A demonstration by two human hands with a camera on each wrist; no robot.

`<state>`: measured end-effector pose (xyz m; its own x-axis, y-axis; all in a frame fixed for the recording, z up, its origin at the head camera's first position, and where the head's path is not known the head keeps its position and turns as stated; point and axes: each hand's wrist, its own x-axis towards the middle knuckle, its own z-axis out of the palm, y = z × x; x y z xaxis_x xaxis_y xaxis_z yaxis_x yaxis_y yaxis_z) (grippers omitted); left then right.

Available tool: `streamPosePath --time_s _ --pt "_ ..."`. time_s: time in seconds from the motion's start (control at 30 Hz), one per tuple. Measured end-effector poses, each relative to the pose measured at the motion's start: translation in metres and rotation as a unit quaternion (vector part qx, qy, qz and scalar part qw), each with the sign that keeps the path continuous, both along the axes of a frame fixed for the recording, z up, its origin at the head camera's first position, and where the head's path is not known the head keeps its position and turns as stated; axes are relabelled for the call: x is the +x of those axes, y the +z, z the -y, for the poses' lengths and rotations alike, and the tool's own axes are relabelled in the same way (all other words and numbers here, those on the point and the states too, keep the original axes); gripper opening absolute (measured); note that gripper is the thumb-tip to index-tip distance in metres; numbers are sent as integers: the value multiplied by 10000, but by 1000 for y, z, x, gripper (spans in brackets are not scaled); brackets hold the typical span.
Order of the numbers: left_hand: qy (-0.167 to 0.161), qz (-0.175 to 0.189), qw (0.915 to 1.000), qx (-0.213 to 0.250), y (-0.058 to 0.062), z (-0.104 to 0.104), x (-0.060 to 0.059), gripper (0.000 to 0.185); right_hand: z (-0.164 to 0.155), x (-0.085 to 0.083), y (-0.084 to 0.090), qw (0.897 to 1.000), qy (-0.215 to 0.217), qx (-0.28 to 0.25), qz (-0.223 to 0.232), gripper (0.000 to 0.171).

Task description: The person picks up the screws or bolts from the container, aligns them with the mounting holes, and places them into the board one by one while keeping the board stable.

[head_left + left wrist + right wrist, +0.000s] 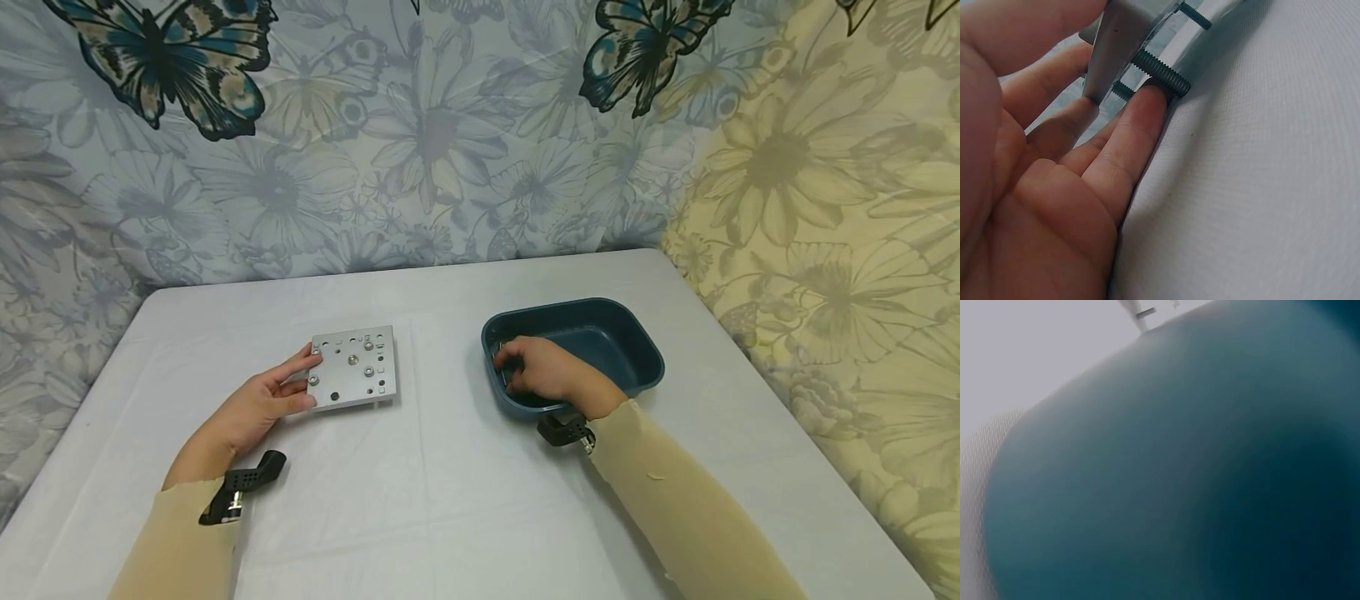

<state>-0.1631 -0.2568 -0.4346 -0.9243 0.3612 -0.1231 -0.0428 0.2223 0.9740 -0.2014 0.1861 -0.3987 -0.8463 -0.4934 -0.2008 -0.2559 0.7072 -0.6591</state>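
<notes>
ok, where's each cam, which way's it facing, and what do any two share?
Head: on the person's head, facing forward and down at table, plate and bin; left hand, right hand, sleeves show.
Left wrist: worn there, facing past the palm to plate and screws; left palm and fingers show.
Right wrist: worn there, facing the bin up close, blurred; no hand shows.
Shared: head and left wrist, plate and left hand; head and right wrist, bin.
</notes>
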Motion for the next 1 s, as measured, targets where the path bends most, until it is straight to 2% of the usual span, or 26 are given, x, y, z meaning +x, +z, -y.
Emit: streamPosePath --time_s 0.3,0.57,0.87,1.0 --pt "-41 -5 10000 -20 0 0 0 75 2 0 -2 9983 78 284 -495 29" --pt "-43 -67 9999 -113 0 0 1 75 6 1 -1 9955 43 630 -700 24" --pt "-32 -75 9998 -187 1 0 1 75 9 3 1 9862 276 1111 -1199 20" --pt "-47 -97 9998 -194 0 1 0 74 8 2 1 9853 203 1122 -1272 19"
